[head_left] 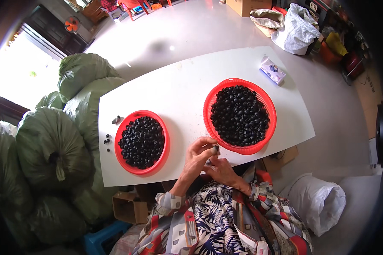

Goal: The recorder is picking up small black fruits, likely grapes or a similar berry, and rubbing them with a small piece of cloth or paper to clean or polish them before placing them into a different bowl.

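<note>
Sacks [55,140]: green, heaped frame left, seemingly out of the way.
Bench [183,97]: white, mid-frame.
Baskets: right basket [271,111] and smaller left basket [166,142], both heaped with black pieces [239,114]; work looks underway, amount left unclear.
Packet [272,71]: upper right, well apart from hands.
Left hand [195,158]: lower centre, narrow grip pinching a dark piece [216,148].
Right hand [223,172]: just beside; cannot tell its grip.
Loose pieces [107,141]: bench's left edge.

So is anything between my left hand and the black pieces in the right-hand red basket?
Just the near rim of the red basket stands between your left hand, with a small dark piece at its fingertips, and the black pieces inside.
</note>
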The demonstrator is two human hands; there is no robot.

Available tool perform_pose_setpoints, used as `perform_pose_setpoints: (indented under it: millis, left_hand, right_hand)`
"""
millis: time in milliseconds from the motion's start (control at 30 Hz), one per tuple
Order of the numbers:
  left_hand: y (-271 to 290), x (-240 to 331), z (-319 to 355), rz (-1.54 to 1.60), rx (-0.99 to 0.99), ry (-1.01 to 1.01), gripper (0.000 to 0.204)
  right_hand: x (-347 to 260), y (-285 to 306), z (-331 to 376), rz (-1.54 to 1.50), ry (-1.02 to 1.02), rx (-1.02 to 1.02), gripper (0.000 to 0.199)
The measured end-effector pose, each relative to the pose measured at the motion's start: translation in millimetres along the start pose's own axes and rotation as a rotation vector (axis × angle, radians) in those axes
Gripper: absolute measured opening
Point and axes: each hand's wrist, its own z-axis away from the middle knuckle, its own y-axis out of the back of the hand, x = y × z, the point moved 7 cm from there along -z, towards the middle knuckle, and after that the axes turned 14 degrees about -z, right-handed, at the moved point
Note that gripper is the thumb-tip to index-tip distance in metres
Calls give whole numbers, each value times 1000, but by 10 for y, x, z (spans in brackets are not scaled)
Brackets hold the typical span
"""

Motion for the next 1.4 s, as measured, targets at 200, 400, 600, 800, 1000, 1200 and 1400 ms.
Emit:
perform_pose_setpoints:
  millis: [200,400,600,800,1000,1200,1400]
  left_hand:
    - [302,-158,109,341,38,-149,18]
    - [346,-93,81,536,70,-145,16]
    - [190,51,-7,530,33,-177,16]
    - [215,85,8,459,66,-181,20]
    - [189,120,13,329,17,-263,22]
    - [267,142,135,192,100,-267,16]
    - [545,27,275,154,270,-250,14]
  right_hand:
    - [-43,54,1,-132,53,56,34]
    - [-142,28,-1,-110,68,64,35]
    - [48,43,-8,-23,60,64,39]
    - [-34,34,-17,-47,66,59,39]
    - [0,49,-29,-44,57,43,39]
    - [-40,-12,26,93,191,-28,21]
    - [-75,52,53,-32,121,2,28]
